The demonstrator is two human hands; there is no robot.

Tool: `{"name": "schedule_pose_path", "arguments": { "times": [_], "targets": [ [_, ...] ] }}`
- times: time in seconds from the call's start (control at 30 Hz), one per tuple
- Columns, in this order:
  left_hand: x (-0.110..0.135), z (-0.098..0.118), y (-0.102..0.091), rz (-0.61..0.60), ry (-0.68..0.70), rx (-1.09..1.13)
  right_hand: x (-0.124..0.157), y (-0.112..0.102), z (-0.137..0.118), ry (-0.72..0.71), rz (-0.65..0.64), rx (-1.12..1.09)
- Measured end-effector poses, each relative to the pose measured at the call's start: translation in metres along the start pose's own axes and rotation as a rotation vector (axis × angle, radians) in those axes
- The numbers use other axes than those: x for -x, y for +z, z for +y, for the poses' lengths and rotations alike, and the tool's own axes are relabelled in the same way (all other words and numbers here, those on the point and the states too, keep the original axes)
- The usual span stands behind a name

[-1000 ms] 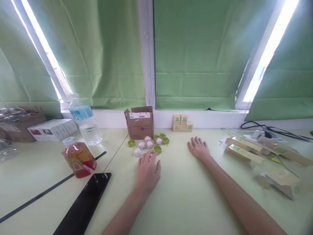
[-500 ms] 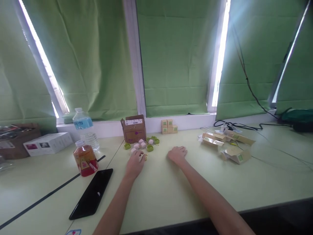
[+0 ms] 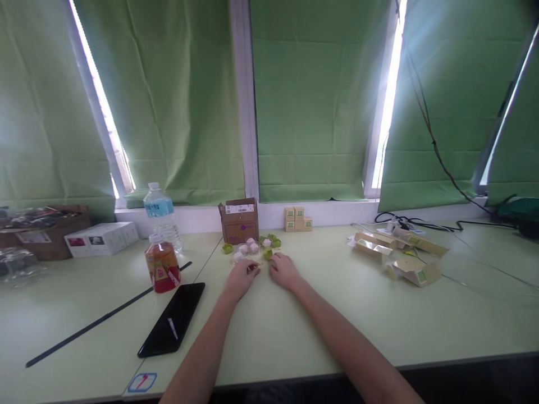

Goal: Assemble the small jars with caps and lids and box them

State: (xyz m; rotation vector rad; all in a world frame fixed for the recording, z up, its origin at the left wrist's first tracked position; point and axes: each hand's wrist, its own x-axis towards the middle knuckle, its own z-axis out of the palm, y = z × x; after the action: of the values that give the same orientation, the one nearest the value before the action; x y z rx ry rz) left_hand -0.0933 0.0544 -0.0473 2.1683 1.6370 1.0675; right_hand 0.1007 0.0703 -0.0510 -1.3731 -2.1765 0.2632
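My left hand (image 3: 241,277) rests low over the table, fingers pinched together around something small that they mostly cover. Just across from it is my right hand (image 3: 285,271), palm down, its bent fingers loosely apart beside a small green cup-like piece (image 3: 267,255). Nothing shows in its grip. Several pale pink rounded pieces (image 3: 248,247) lie in a loose group beyond my left hand, some seemingly in clear plastic. More green pieces (image 3: 274,241) surround a pale one at the right of the group, and another green piece (image 3: 228,248) lies at its left.
Behind the group stands a brown cardboard box (image 3: 240,224), with small tan boxes (image 3: 298,225) stacked to its right. Opened tan cartons (image 3: 415,270) and cables lie right. A red drink bottle (image 3: 163,266), a water bottle (image 3: 162,216) and a black tablet-like device (image 3: 172,320) are left.
My right hand has moved left from the bare tabletop to beside my left hand and the green piece. My left hand stays pinched near the pink pieces. The view has shifted slightly left.
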Motion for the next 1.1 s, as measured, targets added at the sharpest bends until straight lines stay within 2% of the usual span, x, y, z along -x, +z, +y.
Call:
{"name": "schedule_pose_path", "arguments": {
  "times": [0.23,0.5,0.6,0.67,0.7,0.8,0.87,0.97,1.1],
  "targets": [
    [0.002,0.012,0.001,0.034,-0.015,0.001,0.006,-0.002,0.006,0.019,0.120,-0.071],
    [0.002,0.011,0.003,0.192,0.023,-0.006,-0.011,0.007,0.009,-0.113,0.032,-0.112],
    [-0.001,0.015,0.001,0.262,0.015,0.101,-0.005,0.005,0.007,-0.102,0.030,-0.180],
    [-0.001,0.022,0.001,0.297,0.030,0.196,0.008,0.001,0.006,-0.056,0.038,-0.310],
    [-0.001,0.027,0.002,0.296,0.036,0.242,0.016,-0.001,0.006,-0.037,0.029,-0.393],
    [0.004,0.044,0.007,0.257,0.073,0.369,0.042,-0.012,0.010,-0.097,-0.081,-0.595],
    [0.008,0.055,0.015,0.206,0.105,0.414,0.057,-0.021,0.017,-0.101,-0.089,-0.659],
    [0.013,0.068,0.029,0.124,0.105,0.457,0.066,-0.034,0.028,-0.080,-0.055,-0.640],
    [0.018,0.077,0.045,0.039,0.030,0.588,0.063,-0.042,0.035,-0.116,0.131,-0.491]
  ]
}}
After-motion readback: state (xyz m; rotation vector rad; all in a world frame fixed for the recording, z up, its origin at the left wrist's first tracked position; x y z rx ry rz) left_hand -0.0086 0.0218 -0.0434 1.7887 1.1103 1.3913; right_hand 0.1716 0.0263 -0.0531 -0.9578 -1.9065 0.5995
